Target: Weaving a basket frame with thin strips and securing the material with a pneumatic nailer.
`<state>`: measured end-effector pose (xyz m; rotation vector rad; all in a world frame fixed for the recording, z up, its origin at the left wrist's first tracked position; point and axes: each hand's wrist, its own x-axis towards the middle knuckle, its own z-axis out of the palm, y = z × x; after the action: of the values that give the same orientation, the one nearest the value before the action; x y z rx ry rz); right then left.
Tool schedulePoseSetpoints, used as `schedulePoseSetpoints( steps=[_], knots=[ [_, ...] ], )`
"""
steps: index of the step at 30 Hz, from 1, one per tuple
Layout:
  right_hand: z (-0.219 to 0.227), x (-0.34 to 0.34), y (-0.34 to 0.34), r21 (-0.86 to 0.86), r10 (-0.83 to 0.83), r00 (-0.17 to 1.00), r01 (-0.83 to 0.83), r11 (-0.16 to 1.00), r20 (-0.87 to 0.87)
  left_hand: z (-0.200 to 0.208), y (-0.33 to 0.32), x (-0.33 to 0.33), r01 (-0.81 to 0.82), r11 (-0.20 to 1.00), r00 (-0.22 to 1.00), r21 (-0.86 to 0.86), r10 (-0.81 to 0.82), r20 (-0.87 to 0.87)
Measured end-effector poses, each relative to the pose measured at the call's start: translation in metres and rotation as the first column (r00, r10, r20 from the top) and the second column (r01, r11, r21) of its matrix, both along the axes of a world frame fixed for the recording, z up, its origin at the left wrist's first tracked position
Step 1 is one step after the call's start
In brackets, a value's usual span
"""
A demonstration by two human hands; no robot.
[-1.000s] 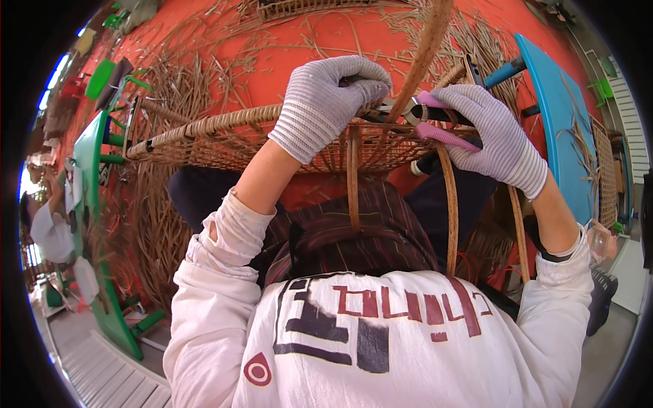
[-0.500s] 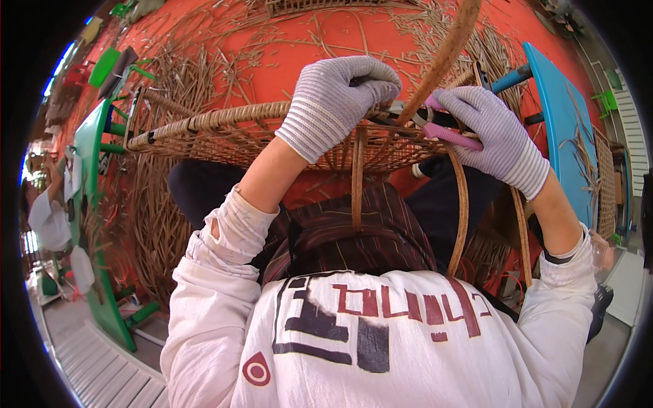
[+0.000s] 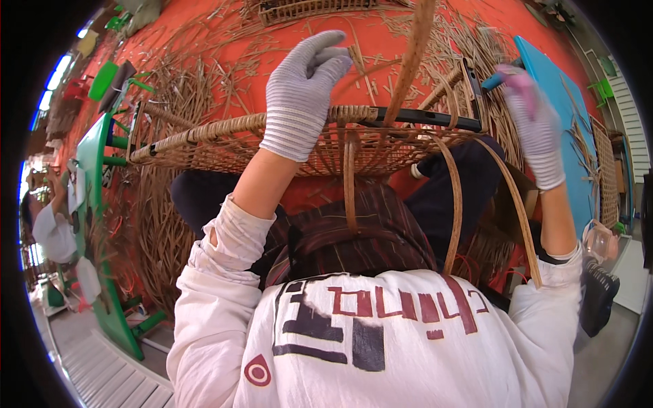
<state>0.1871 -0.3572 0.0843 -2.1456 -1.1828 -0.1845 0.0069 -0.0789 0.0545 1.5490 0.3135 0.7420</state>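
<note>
A half-woven wicker basket (image 3: 224,146) lies across my lap, its rim part wrapped in cane and part bare black metal frame (image 3: 422,120). My left hand (image 3: 303,95), in a grey knit glove, is raised just above the rim and pinches a thin cane strip (image 3: 355,56) at its fingertips. A broad flat cane strip (image 3: 410,61) rises from the rim beside it. Off to the right of the basket, my right hand (image 3: 537,132), also gloved, is closed on a pink-handled tool (image 3: 511,76). Loose cane stakes (image 3: 454,204) curve down over my lap.
Cane offcuts (image 3: 204,75) litter the orange floor around the basket. A blue board (image 3: 564,115) stands at the right, a green frame (image 3: 95,177) at the left. Another woven piece (image 3: 306,8) lies at the top. A person (image 3: 51,231) sits far left.
My right hand has pulled away from the rim to the right with the pink tool. My left hand has lifted off the rim and moved up, drawing the thin strip.
</note>
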Motion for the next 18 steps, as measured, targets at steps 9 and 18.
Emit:
schedulePoseSetpoints(
  steps=[9, 18],
  knots=[
    [-0.142, 0.133, -0.368, -0.566, -0.897, 0.318, 0.819, 0.096, 0.308, -0.002, 0.014, -0.021, -0.011, 0.969, 0.999, 0.248, 0.021, -0.036],
    [-0.085, 0.149, -0.405, -0.368, -0.855, 0.394, 0.891, 0.265, 0.339, 0.001, 0.019, -0.038, 0.021, 0.894, 0.989, 0.447, 0.047, -0.139]
  ],
)
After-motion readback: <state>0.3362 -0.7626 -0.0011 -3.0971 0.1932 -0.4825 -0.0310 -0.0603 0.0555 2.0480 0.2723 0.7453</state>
